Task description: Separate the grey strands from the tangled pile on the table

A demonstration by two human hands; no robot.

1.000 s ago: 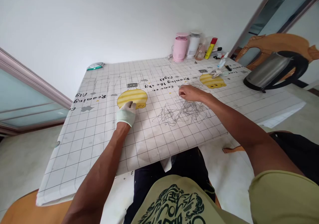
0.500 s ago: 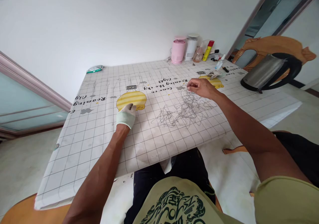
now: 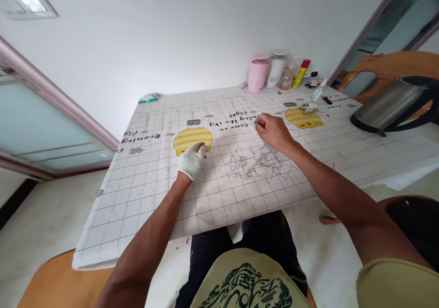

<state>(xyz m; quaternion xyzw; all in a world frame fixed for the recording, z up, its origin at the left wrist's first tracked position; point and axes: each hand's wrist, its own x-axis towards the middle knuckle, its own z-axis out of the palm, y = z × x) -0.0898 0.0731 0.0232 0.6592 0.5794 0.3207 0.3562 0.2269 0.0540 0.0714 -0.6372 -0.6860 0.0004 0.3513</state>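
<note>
My left hand [image 3: 192,161] wears a pale white-green glove and is closed in a pinch over the lower edge of a printed yellow balloon [image 3: 192,138]. My bare right hand [image 3: 274,133] is also closed, thumb against curled fingers, over the printed lettering. Whatever sits between the fingertips of either hand is too small to make out. Between and below the hands spreads a loose tangle of thin dark grey strands [image 3: 252,161], like fine wire or thread. Its far right part lies under my right wrist.
A white gridded cloth [image 3: 151,203] covers the table. At the back stand a pink cylindrical device [image 3: 258,75], a white one [image 3: 276,70], a spray bottle [image 3: 286,78] and a yellow-red can [image 3: 301,74]. A crumpled glove [image 3: 310,108] and a steel kettle [image 3: 387,104] are at right.
The view has swung left, so the table's things appear farther right. My left hand has shifted slightly right across the printed balloon. My right hand has come a little nearer and left over the cloth.
</note>
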